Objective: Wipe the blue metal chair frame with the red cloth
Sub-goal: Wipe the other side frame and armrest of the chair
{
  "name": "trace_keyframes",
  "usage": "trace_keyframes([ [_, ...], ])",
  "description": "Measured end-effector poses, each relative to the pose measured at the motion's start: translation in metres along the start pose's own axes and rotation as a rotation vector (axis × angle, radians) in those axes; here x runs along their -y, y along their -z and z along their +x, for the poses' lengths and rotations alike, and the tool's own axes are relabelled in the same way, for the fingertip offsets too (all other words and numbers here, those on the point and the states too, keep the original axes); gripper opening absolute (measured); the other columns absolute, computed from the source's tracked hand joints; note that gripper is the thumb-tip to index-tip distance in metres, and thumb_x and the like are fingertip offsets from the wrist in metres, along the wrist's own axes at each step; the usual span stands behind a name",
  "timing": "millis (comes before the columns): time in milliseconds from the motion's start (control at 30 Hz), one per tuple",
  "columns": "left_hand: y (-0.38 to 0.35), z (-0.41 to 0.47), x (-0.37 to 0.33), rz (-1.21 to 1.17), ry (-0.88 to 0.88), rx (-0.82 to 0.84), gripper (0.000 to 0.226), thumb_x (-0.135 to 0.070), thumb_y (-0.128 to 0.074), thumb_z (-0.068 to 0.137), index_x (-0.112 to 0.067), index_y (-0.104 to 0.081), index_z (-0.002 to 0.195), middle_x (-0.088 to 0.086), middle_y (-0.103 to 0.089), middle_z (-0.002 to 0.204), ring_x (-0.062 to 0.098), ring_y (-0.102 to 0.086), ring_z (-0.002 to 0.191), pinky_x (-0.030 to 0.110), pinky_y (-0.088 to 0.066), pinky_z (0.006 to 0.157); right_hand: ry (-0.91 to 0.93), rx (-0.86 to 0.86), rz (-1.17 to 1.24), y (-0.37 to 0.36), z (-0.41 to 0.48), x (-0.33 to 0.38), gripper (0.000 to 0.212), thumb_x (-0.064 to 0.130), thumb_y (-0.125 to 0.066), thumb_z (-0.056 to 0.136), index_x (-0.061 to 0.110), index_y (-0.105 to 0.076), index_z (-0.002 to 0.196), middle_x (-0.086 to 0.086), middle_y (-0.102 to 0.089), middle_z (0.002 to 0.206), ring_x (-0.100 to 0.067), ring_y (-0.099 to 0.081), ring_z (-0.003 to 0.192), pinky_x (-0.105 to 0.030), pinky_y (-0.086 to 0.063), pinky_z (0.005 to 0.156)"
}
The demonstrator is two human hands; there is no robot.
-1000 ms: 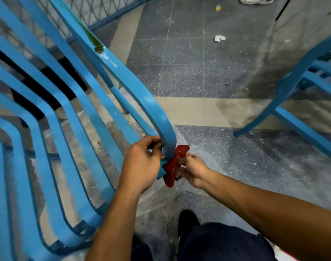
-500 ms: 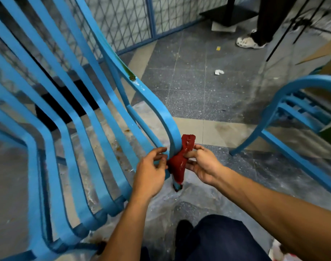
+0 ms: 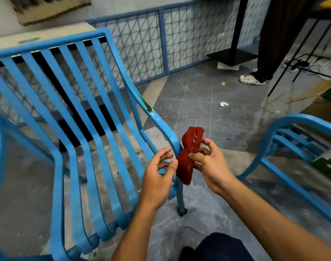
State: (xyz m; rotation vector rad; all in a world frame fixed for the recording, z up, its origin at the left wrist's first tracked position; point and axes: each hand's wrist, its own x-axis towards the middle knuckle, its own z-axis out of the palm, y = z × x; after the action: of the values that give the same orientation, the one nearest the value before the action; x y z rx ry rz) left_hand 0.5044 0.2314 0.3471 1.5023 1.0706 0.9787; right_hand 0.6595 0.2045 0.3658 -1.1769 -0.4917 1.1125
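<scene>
At the front bend of the armrest (image 3: 161, 122) on the blue chair (image 3: 47, 46), the right hand (image 3: 211, 164) pinched the red cloth (image 3: 189, 157) around its middle, holding it right at the metal (whether it touched could not be told). The left hand (image 3: 157, 178) hovered just beside the cloth, fingers loosely curled and holding nothing. Higher on the armrest sat a greenish-brown stain (image 3: 148, 109).

Grey tile floor (image 3: 198, 110), blue mesh railing (image 3: 142, 44), 2nd chair (image 3: 300, 119) rt.
</scene>
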Motion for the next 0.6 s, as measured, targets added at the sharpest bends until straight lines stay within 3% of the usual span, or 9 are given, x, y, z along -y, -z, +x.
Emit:
trace_keyframes([
  [67, 0.005, 0.005, -0.017, -0.051, -0.011, 0.051, 0.04, -0.034, -0.067, 0.094, -0.039, -0.058, 0.132, -0.013, -0.066, 0.122, 0.004, -0.066, 0.108, 0.036, -0.058, 0.092, 0.047, 0.067, -0.04, -0.009, -0.003, 0.02, 0.05, -0.021, -0.054, 0.086, 0.014, -0.056, 0.121, -0.008, -0.071, 0.098, -0.018, -0.072, 0.08, -0.031, -0.059, 0.07],
  [200, 0.011, 0.02, -0.046, -0.163, -0.044, 0.074, 0.051, -0.039, -0.068, 0.088, -0.034, -0.056, 0.137, -0.01, -0.069, 0.125, 0.005, -0.065, 0.115, 0.028, -0.055, 0.095, 0.075, 0.22, -0.191, -0.032, -0.007, 0.045, 0.049, -0.017, -0.061, 0.086, 0.013, -0.058, 0.124, -0.013, -0.071, 0.108, -0.022, -0.073, 0.085, -0.036, -0.062, 0.076],
  [300, 0.016, 0.035, -0.058, -0.256, -0.041, -0.021, 0.035, -0.022, -0.069, 0.093, -0.031, -0.062, 0.126, -0.005, -0.075, 0.115, 0.01, -0.07, 0.108, 0.025, -0.056, 0.089, 0.099, 0.296, -0.3, -0.053, -0.001, 0.053, 0.049, -0.017, -0.062, 0.085, 0.013, -0.06, 0.123, -0.015, -0.065, 0.109, -0.024, -0.07, 0.085, -0.034, -0.06, 0.076],
  [433, 0.033, 0.056, -0.057, -0.371, 0.056, -0.18, 0.032, -0.014, -0.068, 0.093, -0.03, -0.066, 0.12, 0.005, -0.076, 0.111, 0.025, -0.073, 0.104, 0.047, -0.057, 0.093, 0.007, 0.434, -0.348, -0.079, 0.015, 0.068, 0.049, -0.019, -0.051, 0.088, 0.009, -0.063, 0.126, -0.013, -0.059, 0.104, -0.025, -0.061, 0.089, -0.029, -0.056, 0.076],
  [533, 0.048, 0.07, -0.055, -0.354, 0.083, -0.282, 0.032, -0.01, -0.068, 0.093, -0.028, -0.066, 0.12, 0.005, -0.075, 0.113, 0.026, -0.071, 0.106, 0.051, -0.054, 0.098, 0.131, 0.215, -0.421, -0.089, 0.035, 0.072, 0.025, 0.002, -0.053, 0.099, 0.017, -0.068, 0.113, -0.006, -0.062, 0.096, -0.015, -0.059, 0.08, -0.029, -0.053, 0.072],
  [600, 0.054, 0.08, -0.057, -0.244, 0.05, -0.33, 0.034, -0.011, -0.068, 0.093, -0.028, -0.064, 0.123, 0.003, -0.072, 0.118, 0.018, -0.07, 0.107, 0.044, -0.055, 0.099, 0.189, -0.009, -0.449, -0.09, 0.056, 0.065, 0.017, 0.022, -0.049, 0.103, 0.024, -0.065, 0.109, -0.003, -0.065, 0.097, -0.016, -0.06, 0.083, -0.039, -0.053, 0.082],
])
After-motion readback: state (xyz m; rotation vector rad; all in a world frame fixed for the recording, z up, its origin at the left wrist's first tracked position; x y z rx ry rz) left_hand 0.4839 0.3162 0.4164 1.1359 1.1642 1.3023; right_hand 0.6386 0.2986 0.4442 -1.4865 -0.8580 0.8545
